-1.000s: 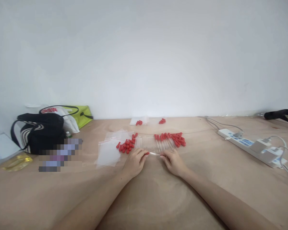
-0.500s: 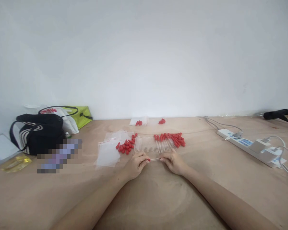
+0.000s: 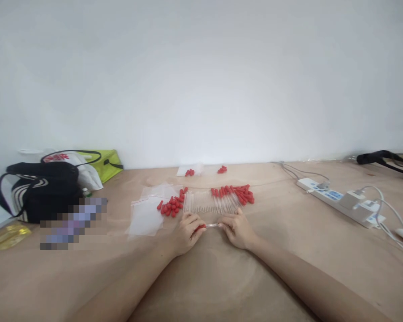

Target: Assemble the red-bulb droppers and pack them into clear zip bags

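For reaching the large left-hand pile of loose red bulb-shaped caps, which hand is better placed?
Likely the left hand: nearer those loose caps, though it holds a red cap; the right hand, farther off, pinches a slim clear tube.

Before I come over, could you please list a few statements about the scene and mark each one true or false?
1. The left hand grips a red dropper bulb. True.
2. The right hand holds a charger. False: it holds the clear dropper tube.
3. The plastic zip bags lie left of the tube row. True.
4. The white power strip lies left of both hands. False: it lies to their right.
5. The black bag stands left of both hands. True.
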Motion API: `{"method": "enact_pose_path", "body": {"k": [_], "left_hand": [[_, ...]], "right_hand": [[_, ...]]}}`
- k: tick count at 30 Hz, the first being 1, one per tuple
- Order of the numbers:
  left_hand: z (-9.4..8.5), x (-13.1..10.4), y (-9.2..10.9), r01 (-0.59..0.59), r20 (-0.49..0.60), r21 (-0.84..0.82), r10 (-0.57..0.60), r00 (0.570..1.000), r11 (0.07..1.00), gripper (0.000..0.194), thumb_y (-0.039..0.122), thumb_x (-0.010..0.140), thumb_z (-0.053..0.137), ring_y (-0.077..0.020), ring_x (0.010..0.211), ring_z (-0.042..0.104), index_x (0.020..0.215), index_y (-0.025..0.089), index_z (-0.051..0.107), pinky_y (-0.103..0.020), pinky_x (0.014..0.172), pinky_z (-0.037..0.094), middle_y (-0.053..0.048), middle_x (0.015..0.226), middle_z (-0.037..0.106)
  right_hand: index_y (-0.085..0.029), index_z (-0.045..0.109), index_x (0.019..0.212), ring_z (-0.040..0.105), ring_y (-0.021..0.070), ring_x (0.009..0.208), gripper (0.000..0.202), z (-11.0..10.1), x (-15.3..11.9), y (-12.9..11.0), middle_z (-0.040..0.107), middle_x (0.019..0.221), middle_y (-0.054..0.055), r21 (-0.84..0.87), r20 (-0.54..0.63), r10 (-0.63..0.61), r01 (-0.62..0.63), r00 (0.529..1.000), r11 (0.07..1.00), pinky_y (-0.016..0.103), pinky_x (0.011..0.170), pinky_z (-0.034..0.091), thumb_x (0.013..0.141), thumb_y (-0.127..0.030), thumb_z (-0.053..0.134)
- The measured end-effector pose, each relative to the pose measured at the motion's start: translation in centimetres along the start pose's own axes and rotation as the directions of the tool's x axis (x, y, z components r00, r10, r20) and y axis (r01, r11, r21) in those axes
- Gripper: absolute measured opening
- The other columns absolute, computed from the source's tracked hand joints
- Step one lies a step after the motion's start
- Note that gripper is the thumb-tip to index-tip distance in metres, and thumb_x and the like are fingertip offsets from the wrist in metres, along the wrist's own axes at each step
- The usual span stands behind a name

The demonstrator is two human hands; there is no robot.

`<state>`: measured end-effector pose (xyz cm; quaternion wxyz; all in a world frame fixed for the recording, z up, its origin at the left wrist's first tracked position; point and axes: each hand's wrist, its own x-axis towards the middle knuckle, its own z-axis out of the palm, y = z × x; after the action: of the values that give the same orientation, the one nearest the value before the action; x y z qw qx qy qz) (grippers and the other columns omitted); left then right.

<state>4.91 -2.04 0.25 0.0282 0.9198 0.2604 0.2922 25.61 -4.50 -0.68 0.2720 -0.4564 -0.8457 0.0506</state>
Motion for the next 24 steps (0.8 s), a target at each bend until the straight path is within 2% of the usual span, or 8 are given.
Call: {"method": "enact_pose_path", "body": {"k": [11,15,17,19,21,22,24], "left_hand": [[0.1,-0.1,-0.1,-0.016,0.063,0.046,0.013,0.998,0.999,0.014,0.02,0.084,0.04,-0.0139,0.075,0.05,0.084,0.018,0.054,-0.031,0.079,0.033,-0.002,0.077,0.058],[-0.6,0.5,0.0,0.016,0.123,0.097,-0.028,0.992,0.995,0.016,0.021,0.084,0.04,-0.0139,0.077,0.051,0.083,0.02,0.055,-0.033,0.082,0.031,-0.001,0.08,0.059],[-0.8,0.8,-0.1,0.03,0.118,0.131,-0.046,0.992,0.991,0.017,0.021,0.085,0.039,-0.0135,0.077,0.052,0.083,0.021,0.056,-0.035,0.086,0.027,0.0,0.08,0.06],[-0.9,1.0,-0.3,0.054,0.067,0.163,-0.066,0.996,0.985,0.015,0.023,0.084,0.041,-0.0141,0.079,0.052,0.085,0.022,0.057,-0.036,0.087,0.025,0.0,0.082,0.06],[-0.8,0.9,-0.7,0.127,-0.035,0.208,-0.122,0.992,0.97,0.014,0.025,0.082,0.045,-0.0162,0.084,0.051,0.09,0.023,0.057,-0.036,0.086,0.026,-0.001,0.086,0.061],[-0.8,0.9,-0.9,0.194,-0.108,0.235,-0.173,0.979,0.952,0.015,0.026,0.08,0.048,-0.0176,0.087,0.051,0.092,0.023,0.057,-0.036,0.085,0.027,-0.002,0.089,0.061],[-0.8,0.7,-1.6,0.37,-0.268,0.274,-0.3,0.916,0.888,0.019,0.025,0.077,0.051,-0.0201,0.09,0.05,0.094,0.021,0.056,-0.036,0.084,0.028,-0.004,0.092,0.061]], "right_hand": [[-0.019,0.059,0.076,0.047,0.0097,0.062,0.025,0.5,0.2,-0.8,0.061,0.07,-0.001,0.002,-0.005,0.031,-0.031,0.999,1.0,0.027,0.065,0.017,0.085,-0.022,0.035],[-0.019,0.06,0.076,0.046,0.0119,0.069,0.026,0.0,0.5,-0.9,0.061,0.071,0.001,-0.099,0.008,0.017,-0.016,1.0,0.995,0.029,0.065,0.016,0.085,-0.024,0.036],[-0.019,0.061,0.078,0.045,0.0139,0.074,0.024,-0.4,0.6,-1.0,0.06,0.074,0.003,-0.17,0.01,-0.003,0.005,1.0,0.985,0.029,0.065,0.016,0.084,-0.026,0.039],[-0.019,0.061,0.077,0.044,0.015,0.077,0.022,-0.8,0.8,-1.1,0.06,0.075,0.004,-0.219,0.027,-0.013,0.018,1.0,0.976,0.03,0.066,0.017,0.083,-0.026,0.041],[-0.018,0.061,0.074,0.045,0.0154,0.077,0.022,-1.2,0.9,-0.9,0.061,0.075,0.004,-0.239,0.036,0.03,-0.02,0.999,0.971,0.03,0.067,0.017,0.081,-0.025,0.042],[-0.019,0.062,0.072,0.045,0.0156,0.077,0.021,-1.3,1.0,-0.7,0.061,0.075,0.004,-0.235,0.021,0.085,-0.078,0.996,0.969,0.03,0.068,0.018,0.08,-0.025,0.043],[-0.02,0.063,0.072,0.047,0.0162,0.078,0.021,-1.5,1.6,-0.1,0.063,0.075,0.003,-0.19,-0.049,0.253,-0.257,0.966,0.947,0.03,0.069,0.02,0.079,-0.025,0.043]]}}
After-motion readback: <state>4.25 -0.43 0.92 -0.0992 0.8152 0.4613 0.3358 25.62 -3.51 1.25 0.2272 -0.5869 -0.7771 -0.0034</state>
